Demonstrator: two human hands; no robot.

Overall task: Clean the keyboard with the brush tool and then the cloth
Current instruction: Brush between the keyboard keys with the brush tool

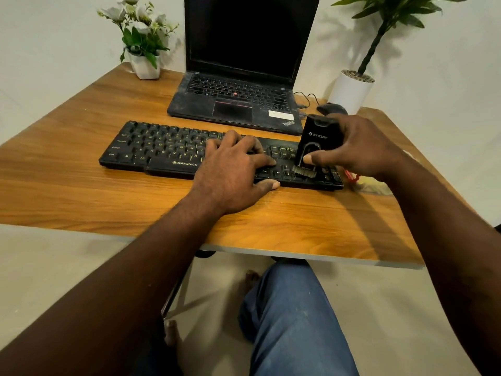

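Keyboard (162,150), black, laid across the middle of the wooden tabletop (108,191), long side toward the person. Left hand (230,169) is laid flat over the keys right of centre, fingers straight and spread, thumb set along the front edge; nothing is held in it. Right hand (360,147) is clamped on the brush (315,139), a black block-shaped tool with pale lettering, fingers wrapped behind it and thumb pressed on its front face. Brush is held upright, slightly tilted, over the right end of the keyboard, with its bristles (305,170) pointed down and touching the keys there. Pale item (371,183) with a red part is seen on the tabletop just beside the right end of the keyboard, largely hidden by the right wrist; whether it is the cloth cannot be told. Laptop (238,104), open, screen dark, dusty, is placed just behind the keyboard. Mouse (332,108), black and corded, is placed right of the laptop. Flowers in a white pot (143,65) are stood at the far left corner. Leafy plant in a white pot (351,90) is stood at the far right.
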